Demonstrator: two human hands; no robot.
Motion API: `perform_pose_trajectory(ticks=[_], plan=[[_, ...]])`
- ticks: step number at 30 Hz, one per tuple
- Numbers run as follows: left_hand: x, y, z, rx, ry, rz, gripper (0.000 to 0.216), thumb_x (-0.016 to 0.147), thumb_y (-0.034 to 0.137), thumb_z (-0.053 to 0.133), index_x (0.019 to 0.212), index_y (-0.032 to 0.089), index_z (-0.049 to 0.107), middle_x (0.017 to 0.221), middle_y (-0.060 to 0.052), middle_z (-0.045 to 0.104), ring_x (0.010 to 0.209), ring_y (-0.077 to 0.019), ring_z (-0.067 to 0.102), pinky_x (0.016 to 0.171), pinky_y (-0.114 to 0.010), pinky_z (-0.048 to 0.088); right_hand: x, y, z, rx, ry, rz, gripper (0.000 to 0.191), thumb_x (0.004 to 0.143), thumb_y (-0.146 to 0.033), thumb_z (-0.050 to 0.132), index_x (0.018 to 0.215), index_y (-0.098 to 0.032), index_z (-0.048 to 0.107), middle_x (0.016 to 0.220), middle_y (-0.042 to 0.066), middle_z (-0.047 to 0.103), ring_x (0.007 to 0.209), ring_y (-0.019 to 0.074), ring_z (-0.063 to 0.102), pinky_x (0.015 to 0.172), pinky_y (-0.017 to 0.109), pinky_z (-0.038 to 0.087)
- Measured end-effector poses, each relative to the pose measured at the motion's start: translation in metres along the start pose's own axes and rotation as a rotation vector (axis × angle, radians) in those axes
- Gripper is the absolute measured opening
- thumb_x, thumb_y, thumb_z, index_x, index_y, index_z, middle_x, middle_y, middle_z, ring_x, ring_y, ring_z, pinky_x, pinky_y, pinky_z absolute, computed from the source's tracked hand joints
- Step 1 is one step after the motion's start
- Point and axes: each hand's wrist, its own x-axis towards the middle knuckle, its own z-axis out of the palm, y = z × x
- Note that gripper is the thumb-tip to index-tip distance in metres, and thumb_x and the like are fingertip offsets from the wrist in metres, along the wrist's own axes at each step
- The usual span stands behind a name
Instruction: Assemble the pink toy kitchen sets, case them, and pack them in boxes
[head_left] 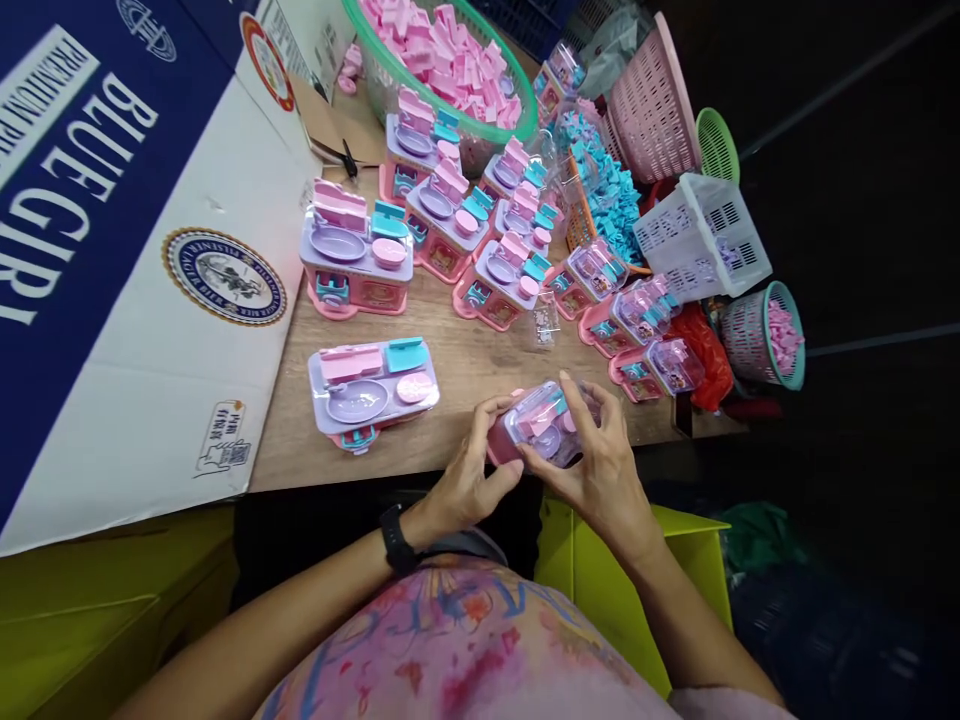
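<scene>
Both my hands grip one small pink and lilac toy kitchen set (538,425) with a clear plastic cover, held just over the near edge of the wooden table (465,360). My left hand (469,480), with a black watch on its wrist, holds the set's left end. The fingers of my right hand (600,470) wrap over its right side and top. Another toy kitchen set (373,390) lies flat on the table to the left of my hands.
Several more toy kitchens (356,250) stand in rows across the table. A green basin of pink parts (450,60) sits behind them. A large cardboard box (127,250) lies on the left. Pink, white and green baskets (701,235) stand at the right. A yellow crate (675,550) is below.
</scene>
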Motion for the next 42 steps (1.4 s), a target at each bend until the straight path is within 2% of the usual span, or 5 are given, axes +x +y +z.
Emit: perform_pose_trajectory(ticks=[9,15,20,29,42], plan=[[0.018,0.029,0.028,0.147,0.292,-0.206,0.063,0.091,0.046,0.068,0.142,0.021,0.039,0.130,-0.013,0.061,0.126,-0.0294,0.059,0.114,-0.054,0.041,-0.010,0.015,-0.028,0.253,-0.271,0.037,0.095,0.094,-0.062,0.070,0.169,-0.027,0.023,0.160,0.017,0.043,0.149,0.0385,0.041,0.119,0.061,0.040],[0.015,0.026,0.026,0.160,0.296,-0.165,0.055,0.090,0.042,0.068,0.133,0.023,0.041,0.130,-0.013,0.062,0.126,-0.0287,0.059,0.111,-0.051,0.043,0.054,0.039,-0.009,0.874,-0.348,0.656,0.075,0.096,-0.081,0.047,0.123,-0.016,0.074,0.122,0.017,0.074,0.114,0.0320,0.070,0.091,0.041,0.059],[0.018,0.027,0.028,0.215,0.298,-0.178,0.053,0.087,0.041,0.070,0.130,0.025,0.043,0.126,-0.010,0.062,0.121,-0.0283,0.060,0.108,-0.053,0.043,0.076,0.025,0.007,1.140,-0.629,1.066,0.063,0.103,-0.067,0.044,0.092,-0.014,0.076,0.083,0.012,0.076,0.064,0.0198,0.067,0.056,0.026,0.051],[0.022,0.030,0.028,0.263,0.282,-0.149,0.043,0.091,0.040,0.064,0.126,0.025,0.045,0.125,-0.010,0.062,0.121,-0.0275,0.058,0.106,-0.051,0.043,0.071,0.030,0.017,1.043,-0.417,0.917,0.028,0.076,-0.041,0.071,0.058,-0.020,0.066,0.073,0.006,0.074,0.071,0.0218,0.065,0.073,0.031,0.050],[0.024,0.025,0.030,0.127,0.365,-0.218,0.031,0.089,0.043,0.063,0.110,0.024,0.049,0.110,-0.007,0.063,0.107,-0.0257,0.062,0.097,-0.044,0.048,0.072,0.029,0.025,0.927,-0.402,0.906,0.030,0.072,-0.045,0.067,0.051,-0.024,0.061,0.067,0.010,0.073,0.068,0.0259,0.065,0.065,0.034,0.050]])
